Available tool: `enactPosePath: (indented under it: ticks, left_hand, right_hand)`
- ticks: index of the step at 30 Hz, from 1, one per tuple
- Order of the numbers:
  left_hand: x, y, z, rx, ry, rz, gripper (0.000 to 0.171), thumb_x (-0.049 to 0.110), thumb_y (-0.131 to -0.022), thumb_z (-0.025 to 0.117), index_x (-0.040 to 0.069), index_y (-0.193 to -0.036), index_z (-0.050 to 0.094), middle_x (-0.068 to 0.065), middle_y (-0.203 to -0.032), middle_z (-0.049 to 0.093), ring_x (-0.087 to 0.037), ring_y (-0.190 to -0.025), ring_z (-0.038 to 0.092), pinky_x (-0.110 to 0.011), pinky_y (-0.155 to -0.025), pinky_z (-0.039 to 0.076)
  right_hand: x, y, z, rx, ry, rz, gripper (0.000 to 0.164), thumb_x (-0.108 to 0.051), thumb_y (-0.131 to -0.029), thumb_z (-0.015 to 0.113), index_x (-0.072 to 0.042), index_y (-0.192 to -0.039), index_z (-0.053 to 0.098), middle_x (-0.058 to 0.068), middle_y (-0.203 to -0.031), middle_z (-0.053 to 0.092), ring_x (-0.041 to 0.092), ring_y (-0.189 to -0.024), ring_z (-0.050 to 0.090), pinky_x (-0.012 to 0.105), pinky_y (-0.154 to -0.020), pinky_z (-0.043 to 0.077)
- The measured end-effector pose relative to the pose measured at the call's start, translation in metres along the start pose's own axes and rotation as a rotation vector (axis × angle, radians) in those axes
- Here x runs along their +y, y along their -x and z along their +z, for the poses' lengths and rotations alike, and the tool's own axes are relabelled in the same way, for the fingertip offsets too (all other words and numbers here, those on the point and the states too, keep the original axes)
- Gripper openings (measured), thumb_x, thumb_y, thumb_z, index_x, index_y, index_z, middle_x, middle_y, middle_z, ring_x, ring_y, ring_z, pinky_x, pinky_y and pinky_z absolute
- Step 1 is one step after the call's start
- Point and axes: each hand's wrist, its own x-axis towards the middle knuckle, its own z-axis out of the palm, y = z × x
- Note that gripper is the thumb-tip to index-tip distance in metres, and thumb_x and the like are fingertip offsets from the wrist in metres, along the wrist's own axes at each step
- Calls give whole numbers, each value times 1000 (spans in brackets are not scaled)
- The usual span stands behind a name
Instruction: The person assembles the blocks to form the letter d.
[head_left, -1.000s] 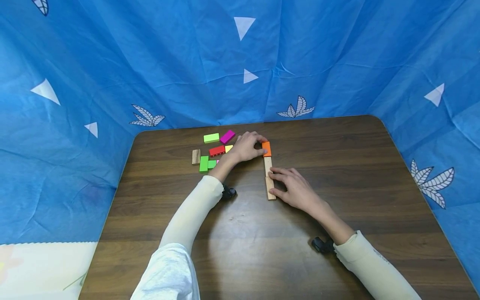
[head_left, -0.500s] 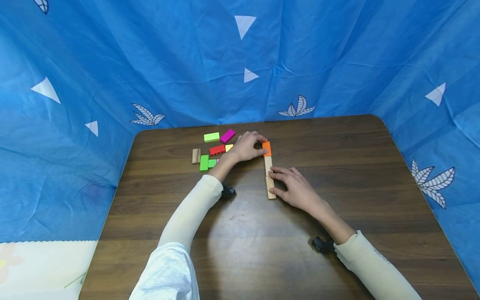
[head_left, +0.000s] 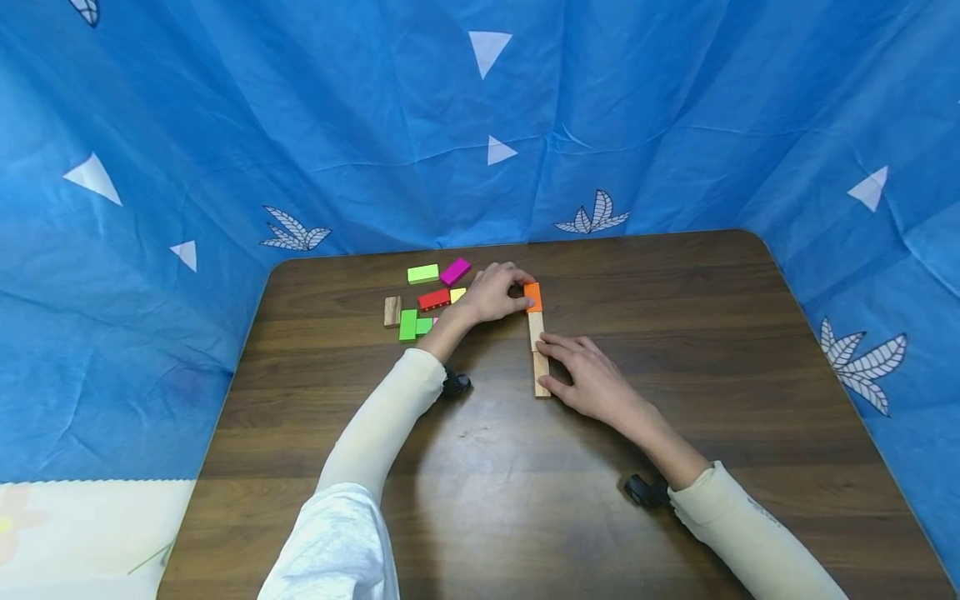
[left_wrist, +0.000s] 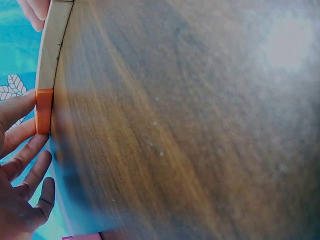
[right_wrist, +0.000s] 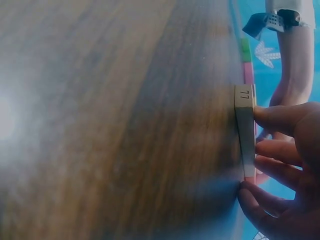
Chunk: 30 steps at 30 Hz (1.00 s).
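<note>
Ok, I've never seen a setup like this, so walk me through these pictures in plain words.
No robot here: a person works with a bare left hand and right hand. The wide pictures come from a camera worn on the head, looking down; the two closer ones come from cameras on each wrist. On the wooden table is a short row of three blocks. The left hand pinches the orange block at its far end, while the right hand touches the middle pale block and the near pale block. Left of the row lie more blocks, including a red block, a magenta block and a brown block.
</note>
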Motion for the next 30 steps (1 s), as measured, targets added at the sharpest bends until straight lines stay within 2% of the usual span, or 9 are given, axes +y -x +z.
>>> enactPosePath:
  ticks: [15, 30]
  left_hand:
    - [2, 0, -1, -4, 11, -4, 46, 42, -103, 73, 19, -143, 70, -3, -139, 67, -26, -133, 55, -50, -113, 42]
    - [1, 0, -1, 3, 1, -1, 45, 42, -103, 73, 20, -142, 70, -2, -138, 67, -26, -133, 55, -50, -112, 43]
  right_hand:
    - [3, -3, -2, 0, -24, -1, 62, -36, -99, 80, -12, -153, 62, 9, -166, 53, 37, -140, 57, 59, -115, 46]
    - [1, -5, -2, -5, -21, 12, 61, -34, -99, 80, -11, -153, 61, 9, -166, 53, 39, -142, 55, 61, -116, 46]
